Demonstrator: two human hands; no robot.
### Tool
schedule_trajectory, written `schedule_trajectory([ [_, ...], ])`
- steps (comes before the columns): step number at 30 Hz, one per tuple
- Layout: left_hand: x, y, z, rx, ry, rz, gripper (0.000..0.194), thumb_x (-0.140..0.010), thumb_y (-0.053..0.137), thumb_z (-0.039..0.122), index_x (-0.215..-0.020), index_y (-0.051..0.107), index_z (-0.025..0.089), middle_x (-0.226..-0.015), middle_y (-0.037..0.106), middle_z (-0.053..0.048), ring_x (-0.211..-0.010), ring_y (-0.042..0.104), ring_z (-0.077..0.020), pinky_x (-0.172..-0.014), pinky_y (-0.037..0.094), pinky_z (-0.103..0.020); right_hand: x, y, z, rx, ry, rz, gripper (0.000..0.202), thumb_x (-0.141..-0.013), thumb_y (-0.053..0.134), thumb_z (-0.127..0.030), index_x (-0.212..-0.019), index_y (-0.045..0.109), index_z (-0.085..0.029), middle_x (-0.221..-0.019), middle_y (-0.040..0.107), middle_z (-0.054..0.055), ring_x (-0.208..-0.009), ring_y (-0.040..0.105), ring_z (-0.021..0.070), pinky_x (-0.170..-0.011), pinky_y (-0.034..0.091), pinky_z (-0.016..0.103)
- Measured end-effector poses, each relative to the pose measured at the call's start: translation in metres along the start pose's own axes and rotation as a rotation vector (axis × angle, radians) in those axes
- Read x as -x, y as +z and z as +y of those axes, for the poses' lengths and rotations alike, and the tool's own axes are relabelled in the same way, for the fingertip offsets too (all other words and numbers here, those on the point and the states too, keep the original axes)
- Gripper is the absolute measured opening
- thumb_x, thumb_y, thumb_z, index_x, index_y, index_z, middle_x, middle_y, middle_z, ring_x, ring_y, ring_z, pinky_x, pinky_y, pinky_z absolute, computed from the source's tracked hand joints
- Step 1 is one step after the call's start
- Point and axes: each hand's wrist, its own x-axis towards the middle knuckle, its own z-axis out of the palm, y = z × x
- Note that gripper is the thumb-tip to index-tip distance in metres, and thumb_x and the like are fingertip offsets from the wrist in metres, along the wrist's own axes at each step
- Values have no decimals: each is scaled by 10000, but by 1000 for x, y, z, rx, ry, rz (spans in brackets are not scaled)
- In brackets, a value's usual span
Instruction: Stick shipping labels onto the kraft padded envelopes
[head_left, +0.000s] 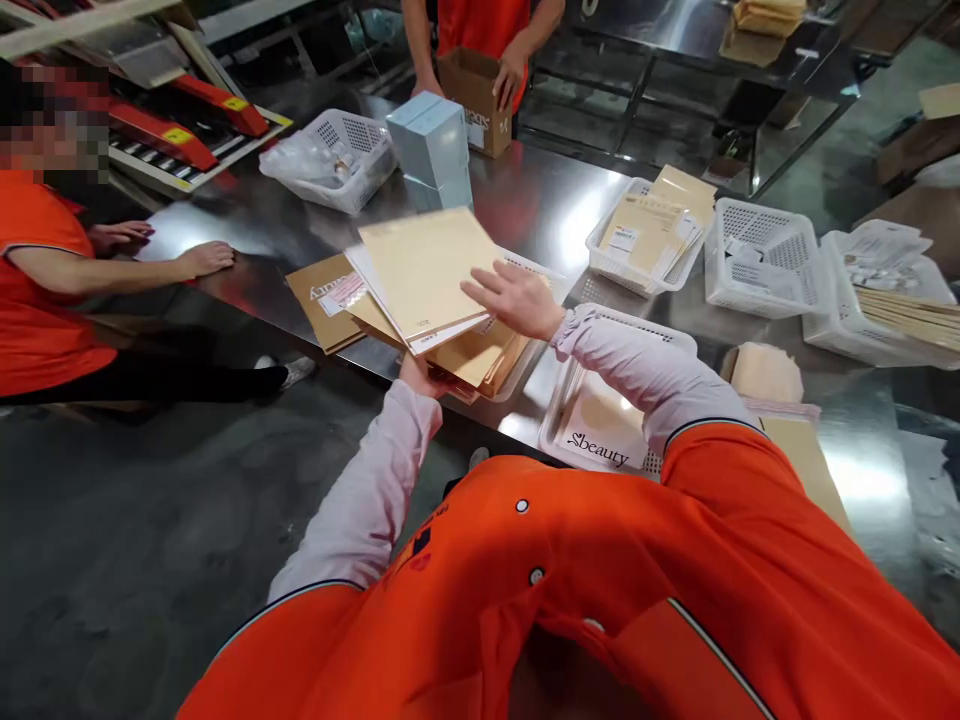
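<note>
The left hand [420, 375], at frame centre, grips a stack of tan envelopes [427, 275] from beneath at its near edge; only the thumb and part of the palm show, so how far the fingers close cannot be told. The right hand [514, 298] hovers spread and flat at the stack's right edge, fingers extended, pinching nothing. The stack sits tilted over a white basket [525, 268] on the steel counter [540, 200], with more tan sheets fanned out loosely beneath it. Just left of it lies a brown card envelope [324, 300] printed with lettering. A second white basket [637, 330] holding a printed "beauty" bag [600, 435] stands right of centre, near the wearer's right sleeve. Judgement: the sheets are thin and slippery and appear prone to fanning; good practice would be to keep the lower support level, press the flat right palm onto the top sheet, and square the edges before lifting clear. At upper centre stand pale blue boxes [431, 140]; 2 co-workers in orange occupy the left and top of frame, their hands well apart from the stack.
</note>
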Motion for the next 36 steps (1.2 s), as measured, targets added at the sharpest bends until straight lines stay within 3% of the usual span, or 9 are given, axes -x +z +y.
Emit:
schedule_trajectory([
  [5,16,-27,13,11,-108,11,293,-777,724,144,-1069,695,149,-824,699,-75,-796,718,-248,-903,669,-486,2,37,-8,154,50,-133,816,-889,686,-222,-1639,395,-84,-1577,513,270,-1294,551,442,-1018,506,552],
  [9,18,-46,26,-10,-149,32,269,-821,732,173,-1071,635,164,-894,672,-82,-800,722,-237,-793,684,-425,0,31,-1,124,70,-128,624,-1000,510,-218,-1616,449,-140,-1612,505,219,-1376,510,442,-1069,466,578],
  [12,14,-54,33,-37,-198,79,290,-908,734,383,-1046,572,186,-983,654,-104,-852,728,-246,-726,656,-385,-4,23,-5,41,90,-110,563,-1057,347,-186,-1604,475,-145,-1671,461,171,-1491,433,431,-1163,399,595],
  [14,10,-57,35,-73,-73,202,314,-991,647,480,-1087,567,191,-981,635,-65,-869,706,-205,-737,616,-319,-5,20,-12,-13,133,-99,569,-1080,279,-188,-1611,479,-140,-1696,442,142,-1543,391,422,-1207,369,590],
  [17,4,-57,36,-178,308,386,254,-1087,543,414,-1211,582,195,-1039,639,-9,-1020,676,-157,-833,548,-243,0,17,-25,-75,175,-46,566,-1104,248,-225,-1589,538,-200,-1706,458,76,-1592,349,403,-1265,320,588],
  [22,-4,-47,51,-208,504,46,127,-971,674,184,-1089,660,141,-1089,760,-54,-1157,692,-205,-1050,527,-345,12,13,-45,-152,190,-53,594,-1095,251,-258,-1564,614,-237,-1682,498,39,-1584,401,394,-1242,392,604],
  [26,-17,-42,68,-191,515,-101,293,-786,837,171,-1046,703,156,-1069,812,-86,-1149,733,-282,-1075,554,-414,16,26,-48,-72,203,35,567,-1065,338,-251,-1544,642,-269,-1616,573,60,-1559,456,360,-1213,416,587],
  [32,-40,-52,70,-223,406,-44,191,-790,799,143,-945,688,159,-974,811,-97,-1090,755,-295,-1061,561,-433,19,79,-44,42,27,211,465,-1010,539,-227,-1445,694,-175,-1482,689,140,-1373,592,350,-1038,456,476],
  [36,-41,-57,56,-230,425,-42,279,-842,837,262,-1026,655,158,-1071,792,-132,-1059,746,-278,-1032,559,-429,24,88,-47,73,-72,253,578,-950,663,-386,-1468,659,-130,-1501,669,170,-1347,576,390,-1014,435,491],
])
